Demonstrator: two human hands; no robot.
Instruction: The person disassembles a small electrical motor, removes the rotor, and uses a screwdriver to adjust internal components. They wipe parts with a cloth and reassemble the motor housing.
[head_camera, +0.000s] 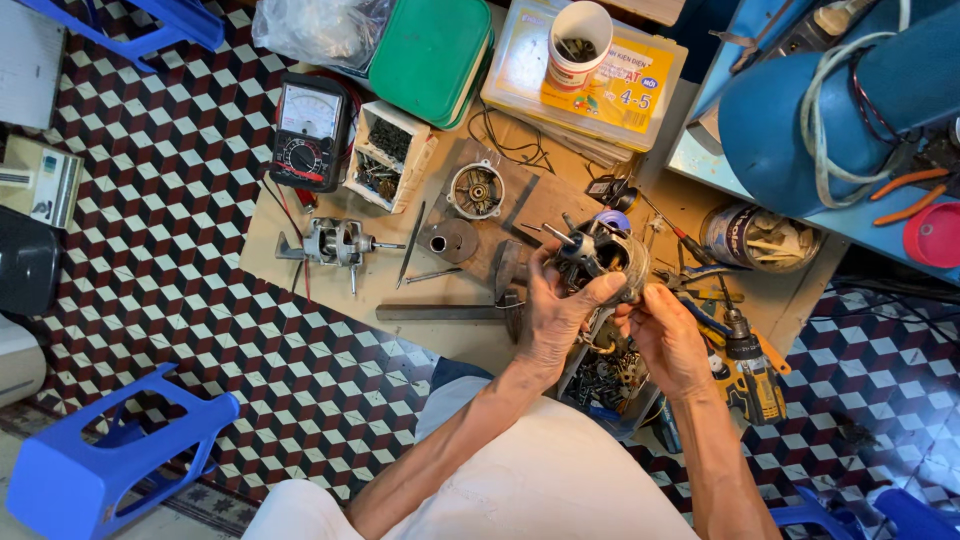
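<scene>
Left hand (553, 318) curled round the motor stator (603, 258), thumb pressed across its windings, right hand (668, 335) fingers pinched at its right edge, cordless drill (748, 370) near right, multimeter (308, 132) far left

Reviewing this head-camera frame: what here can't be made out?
- Motor part: both the left hand and right hand cover its lower half; each grip's contact points are hidden.
- Parts tray under the hands: contents too small and shadowed.
- White cup: contents too small.
- Blue cylinder: cut off by the top and right edges.
- Meter: dial too small to read.
</scene>
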